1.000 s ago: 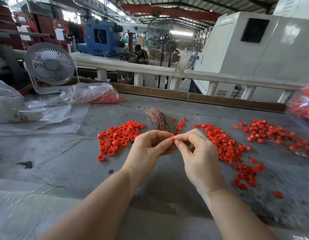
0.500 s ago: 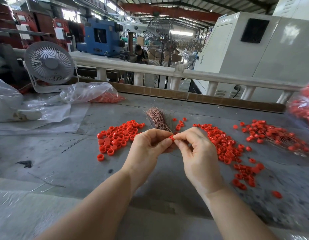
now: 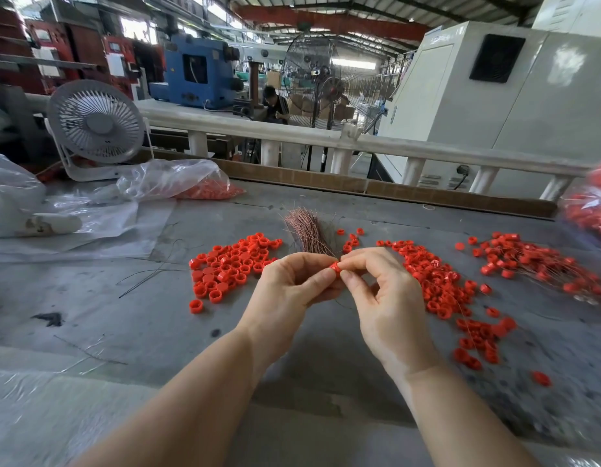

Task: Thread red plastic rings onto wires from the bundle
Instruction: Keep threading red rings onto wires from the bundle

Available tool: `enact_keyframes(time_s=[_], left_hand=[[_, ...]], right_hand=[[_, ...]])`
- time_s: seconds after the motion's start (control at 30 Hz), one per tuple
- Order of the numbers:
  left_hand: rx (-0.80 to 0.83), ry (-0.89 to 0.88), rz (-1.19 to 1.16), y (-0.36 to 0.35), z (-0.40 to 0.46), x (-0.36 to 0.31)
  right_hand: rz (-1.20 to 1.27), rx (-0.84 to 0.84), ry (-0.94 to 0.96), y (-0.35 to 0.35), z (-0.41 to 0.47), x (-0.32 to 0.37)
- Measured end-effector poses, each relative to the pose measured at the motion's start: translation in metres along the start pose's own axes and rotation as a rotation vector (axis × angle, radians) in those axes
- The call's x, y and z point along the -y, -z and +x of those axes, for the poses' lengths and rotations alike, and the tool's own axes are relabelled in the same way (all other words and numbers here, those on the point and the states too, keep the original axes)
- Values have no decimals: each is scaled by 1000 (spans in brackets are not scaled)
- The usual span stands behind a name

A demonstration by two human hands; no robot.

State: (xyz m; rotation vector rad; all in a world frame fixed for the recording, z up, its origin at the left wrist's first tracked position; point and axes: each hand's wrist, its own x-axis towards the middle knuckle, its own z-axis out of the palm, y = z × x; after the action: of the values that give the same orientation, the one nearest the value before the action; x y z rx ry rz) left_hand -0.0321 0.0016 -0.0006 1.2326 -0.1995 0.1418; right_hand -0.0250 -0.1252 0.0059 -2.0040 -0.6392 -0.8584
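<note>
Both hands pinch one red ring

The left hand and right hand grasp the ring between fingertips, just in front of the wire bundle.

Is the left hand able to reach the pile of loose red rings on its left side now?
Probably yes: the pile of loose red rings lies beside the left hand with nothing between, but it must first release the ring.

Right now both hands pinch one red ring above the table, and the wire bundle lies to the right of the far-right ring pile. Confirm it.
Wrong about the bundle. The head view shows the wire bundle just behind the hands, between the two nearer ring piles. The left hand and right hand do pinch one red ring.
</note>
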Motion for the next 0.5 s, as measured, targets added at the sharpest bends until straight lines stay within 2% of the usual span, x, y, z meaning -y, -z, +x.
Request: enact_keyframes(time_s=[0.5], left_hand=[[-3,-84,123,-3,-3,-3]], right_hand=[[63,-10,-52,1,1,-3]])
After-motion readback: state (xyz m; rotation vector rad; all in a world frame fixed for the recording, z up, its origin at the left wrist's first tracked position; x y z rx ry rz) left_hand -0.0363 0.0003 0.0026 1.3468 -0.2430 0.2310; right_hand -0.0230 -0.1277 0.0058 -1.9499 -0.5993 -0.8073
